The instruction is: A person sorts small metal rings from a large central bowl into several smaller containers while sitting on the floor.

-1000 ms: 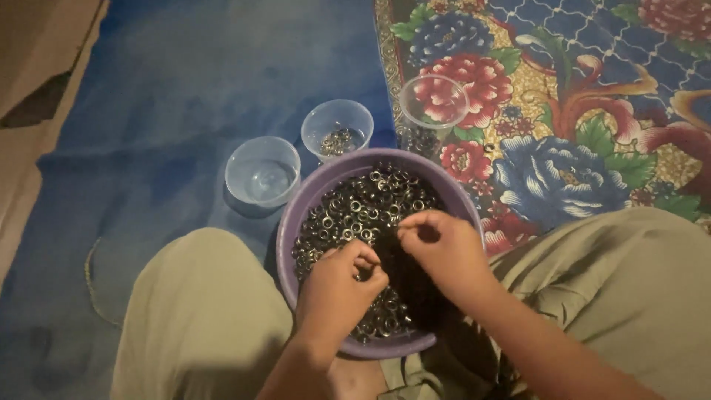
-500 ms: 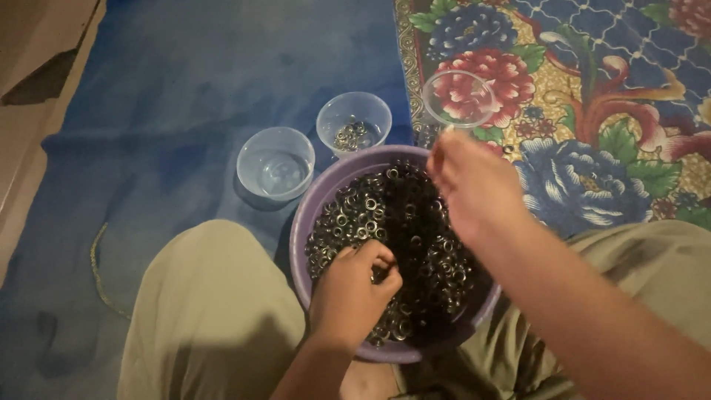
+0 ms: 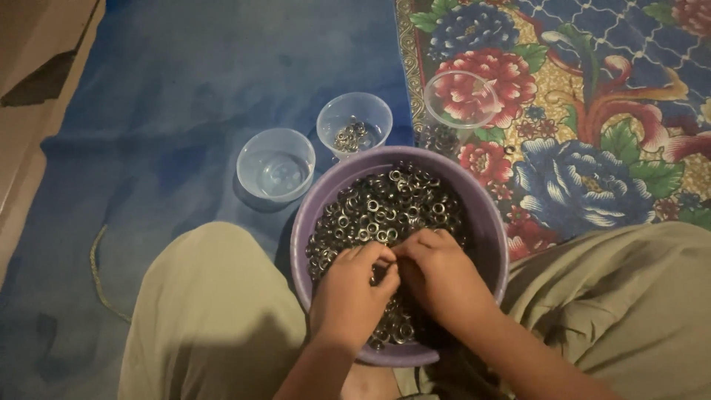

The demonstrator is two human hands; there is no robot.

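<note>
Picking through metal eyelets (image 3: 385, 204) in the purple basin (image 3: 489, 222), left hand (image 3: 352, 296) and right hand (image 3: 441, 274) meet — fingertips pinched together, seemingly on one piece — best taken singly.

– Where was there room?

– Open blue mat (image 3: 185, 89) lay left of my purple basin (image 3: 489, 222).

– And ahead?

– Three clear cups (image 3: 275, 163) stood along its far rim, my knees hemming both sides.

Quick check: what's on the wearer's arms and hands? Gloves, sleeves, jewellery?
Both the left hand and right hand are bare: no gloves, and no rings or watch that the dim light shows. Forearms are uncovered as far as the frame reaches, no sleeve in view.
</note>
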